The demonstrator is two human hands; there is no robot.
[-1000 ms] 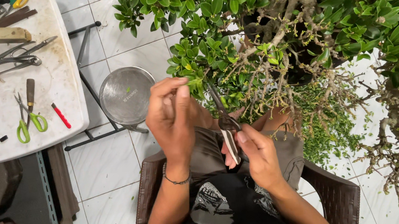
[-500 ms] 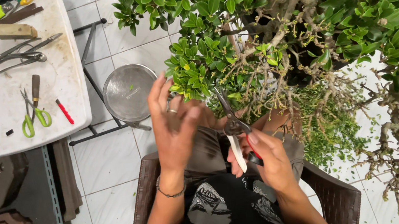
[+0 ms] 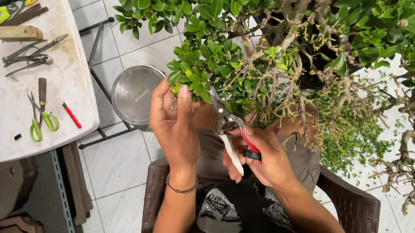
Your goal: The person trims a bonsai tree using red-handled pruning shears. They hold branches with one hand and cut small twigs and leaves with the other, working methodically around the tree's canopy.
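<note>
Both hands have risen toward the foliage since a second ago, and the shears (image 3: 228, 130) now point up into the leaves. Right hand (image 3: 261, 160) has its fingers wrapped tight around the red-and-white handles, blades nearly closed among the twigs of the bonsai (image 3: 283, 42). Left hand (image 3: 173, 121) is open, fingers spread loosely, thumb up against a leafy shoot (image 3: 192, 78). Trimming looks mid-way; the next snip calls for steadying that shoot and setting the blades on its stem. Steel bowl (image 3: 135, 94) sits below, tabletop (image 3: 0, 127) left.

Tool-laden table (image 3: 4, 132) at left, metal bowl (image 3: 136, 94) between it and the bonsai (image 3: 312, 22) at right, chair (image 3: 358, 209) below.
</note>
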